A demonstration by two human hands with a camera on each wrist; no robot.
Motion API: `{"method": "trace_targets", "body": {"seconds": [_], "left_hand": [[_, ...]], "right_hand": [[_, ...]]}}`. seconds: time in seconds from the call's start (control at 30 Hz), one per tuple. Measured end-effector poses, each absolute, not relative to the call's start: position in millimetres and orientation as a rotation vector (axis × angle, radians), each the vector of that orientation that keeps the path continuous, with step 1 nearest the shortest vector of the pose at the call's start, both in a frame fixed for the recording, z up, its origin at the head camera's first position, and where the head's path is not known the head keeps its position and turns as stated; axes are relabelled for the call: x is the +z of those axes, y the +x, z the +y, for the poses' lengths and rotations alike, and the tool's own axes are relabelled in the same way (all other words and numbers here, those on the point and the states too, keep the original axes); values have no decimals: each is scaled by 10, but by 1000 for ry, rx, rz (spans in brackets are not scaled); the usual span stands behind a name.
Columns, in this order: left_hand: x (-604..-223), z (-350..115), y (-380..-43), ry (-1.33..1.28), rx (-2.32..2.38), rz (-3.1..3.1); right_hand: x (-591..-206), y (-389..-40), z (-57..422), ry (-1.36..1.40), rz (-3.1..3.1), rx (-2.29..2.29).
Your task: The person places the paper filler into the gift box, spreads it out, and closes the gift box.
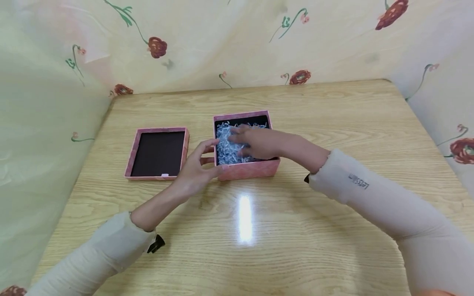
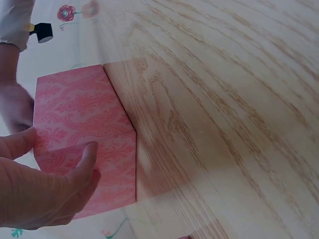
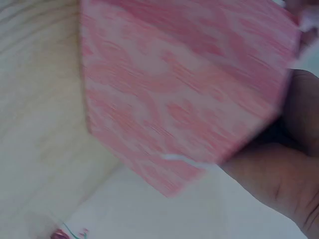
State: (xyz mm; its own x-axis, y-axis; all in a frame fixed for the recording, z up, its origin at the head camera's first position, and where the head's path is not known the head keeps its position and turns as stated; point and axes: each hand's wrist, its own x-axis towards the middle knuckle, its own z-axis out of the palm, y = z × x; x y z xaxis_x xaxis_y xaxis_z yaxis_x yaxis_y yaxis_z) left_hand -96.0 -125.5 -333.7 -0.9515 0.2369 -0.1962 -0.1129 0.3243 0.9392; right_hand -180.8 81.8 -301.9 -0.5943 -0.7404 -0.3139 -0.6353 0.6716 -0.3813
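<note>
A pink patterned box (image 1: 248,169) stands on the table, filled with pale blue shredded paper (image 1: 226,152). My left hand (image 1: 195,166) rests against the box's left side, its thumb at the near left corner and its fingers along the left wall. In the left wrist view these fingertips touch the pink box wall (image 2: 75,107). Spread and blurred, the fingers of my right hand (image 1: 261,142) lie over the shredded paper inside the box. From the right wrist, the box wall (image 3: 174,94) hides most of that hand.
Left of the box lies a pink lid (image 1: 130,166) with its dark inside facing up and a small white tab at its near edge. Wood-grain table (image 1: 314,246) surrounds both. Flower-printed cloth (image 1: 237,41) hangs behind the table and at both sides.
</note>
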Motion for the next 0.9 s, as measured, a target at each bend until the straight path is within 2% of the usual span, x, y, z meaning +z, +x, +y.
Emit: {"method": "trace_targets", "body": {"seconds": [0.3, 0.7, 0.9], "left_hand": [[-3335, -1257, -957, 120, 1663, 2304], [-3355, -1261, -941, 136, 1660, 2316], [-3369, -1250, -918, 127, 1665, 2308]], "right_hand": [[-2751, -1715, 955, -1043, 2592, -490], [-2434, -1761, 1196, -1003, 2601, -437], [-2403, -1767, 1219, -979, 2641, -477]]}}
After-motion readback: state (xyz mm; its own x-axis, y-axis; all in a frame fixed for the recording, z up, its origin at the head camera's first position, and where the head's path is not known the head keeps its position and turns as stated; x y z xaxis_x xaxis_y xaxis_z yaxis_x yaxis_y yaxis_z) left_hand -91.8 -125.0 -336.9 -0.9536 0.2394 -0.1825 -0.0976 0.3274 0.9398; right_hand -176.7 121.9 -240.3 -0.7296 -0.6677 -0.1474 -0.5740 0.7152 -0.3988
